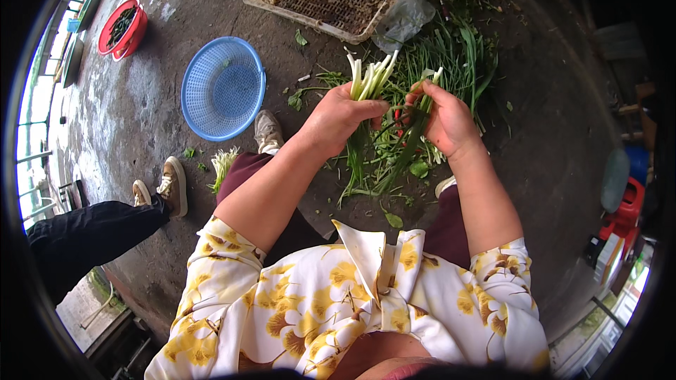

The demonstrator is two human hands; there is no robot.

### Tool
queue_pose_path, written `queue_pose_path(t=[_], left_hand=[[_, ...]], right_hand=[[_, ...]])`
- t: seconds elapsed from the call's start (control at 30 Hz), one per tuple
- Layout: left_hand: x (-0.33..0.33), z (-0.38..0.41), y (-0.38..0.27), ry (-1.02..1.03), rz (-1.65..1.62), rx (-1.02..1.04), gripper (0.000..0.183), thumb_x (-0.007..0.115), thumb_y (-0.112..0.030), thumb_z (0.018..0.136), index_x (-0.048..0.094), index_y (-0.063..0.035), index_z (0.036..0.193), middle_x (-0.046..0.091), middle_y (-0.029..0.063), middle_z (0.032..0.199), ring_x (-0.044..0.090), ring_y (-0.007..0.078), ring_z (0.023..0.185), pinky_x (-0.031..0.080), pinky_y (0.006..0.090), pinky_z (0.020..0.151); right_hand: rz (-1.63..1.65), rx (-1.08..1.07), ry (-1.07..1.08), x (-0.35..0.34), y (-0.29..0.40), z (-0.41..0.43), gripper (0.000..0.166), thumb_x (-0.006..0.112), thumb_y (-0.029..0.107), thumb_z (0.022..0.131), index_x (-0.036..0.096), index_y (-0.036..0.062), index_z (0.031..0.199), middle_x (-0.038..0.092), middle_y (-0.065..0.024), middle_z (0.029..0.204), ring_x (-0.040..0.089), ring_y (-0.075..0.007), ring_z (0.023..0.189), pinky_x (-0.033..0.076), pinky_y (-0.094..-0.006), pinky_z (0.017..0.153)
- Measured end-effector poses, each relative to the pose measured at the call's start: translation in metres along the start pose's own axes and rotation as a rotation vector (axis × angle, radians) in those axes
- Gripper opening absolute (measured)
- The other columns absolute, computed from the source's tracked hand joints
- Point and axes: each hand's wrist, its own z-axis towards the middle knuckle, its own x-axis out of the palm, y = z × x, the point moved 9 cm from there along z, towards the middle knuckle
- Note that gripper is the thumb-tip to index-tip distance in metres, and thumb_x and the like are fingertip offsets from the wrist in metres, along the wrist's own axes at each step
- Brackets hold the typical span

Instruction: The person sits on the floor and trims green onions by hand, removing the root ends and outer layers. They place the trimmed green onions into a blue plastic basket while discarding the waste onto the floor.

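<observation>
My left hand is closed around a bunch of green stalks with white ends, the ends pointing away from me and the long green leaves hanging down. My right hand pinches a few similar stalks between thumb and fingers, just right of the bunch. Below and beyond both hands, loose long green leaves and trimmings lie on the floor, with some small red pieces among them. A small pile of white-ended stalks lies on the floor beside my left knee.
A blue plastic colander stands at the left, and a red basin of dark greens is farther off. A dirty white plastic crate and a clear plastic bag lie ahead. Another person's dark trouser leg and brown shoe are at the left.
</observation>
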Motion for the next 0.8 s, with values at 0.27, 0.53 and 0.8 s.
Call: queue_pose_path(t=[0.27,0.53,0.8], left_hand=[[0.016,0.0,0.007,-0.106,0.205,0.086,0.023,0.068,-0.005,0.076,0.058,-0.0043,0.097,0.06,-0.0019,0.083,0.054,0.0057,0.069,0.044,0.0218,0.06],[0.021,-0.002,0.017,-0.154,0.614,0.144,0.028,0.071,-0.007,0.074,0.057,-0.0017,0.098,0.061,-0.0019,0.085,0.054,0.0053,0.076,0.046,0.0223,0.067],[0.006,0.007,0.023,-0.144,0.107,-0.068,0.018,0.064,-0.004,0.075,0.06,-0.0048,0.094,0.06,0.0,0.077,0.051,0.0076,0.059,0.041,0.024,0.053]], right_hand=[[0.07,0.006,0.031,0.015,-0.012,-0.001,0.026,0.043,0.023,0.096,0.057,0.002,0.097,0.06,-0.0078,0.087,0.057,-0.0184,0.083,0.048,-0.033,0.078],[0.255,-0.079,-0.145,0.002,-0.01,-0.002,0.025,0.044,0.026,0.096,0.056,0.0043,0.1,0.059,-0.007,0.093,0.054,-0.0163,0.088,0.044,-0.0358,0.087],[0.043,0.013,0.1,0.027,-0.006,-0.018,0.019,0.049,0.011,0.089,0.055,0.007,0.106,0.059,-0.0038,0.101,0.055,-0.016,0.094,0.043,-0.0351,0.085]])
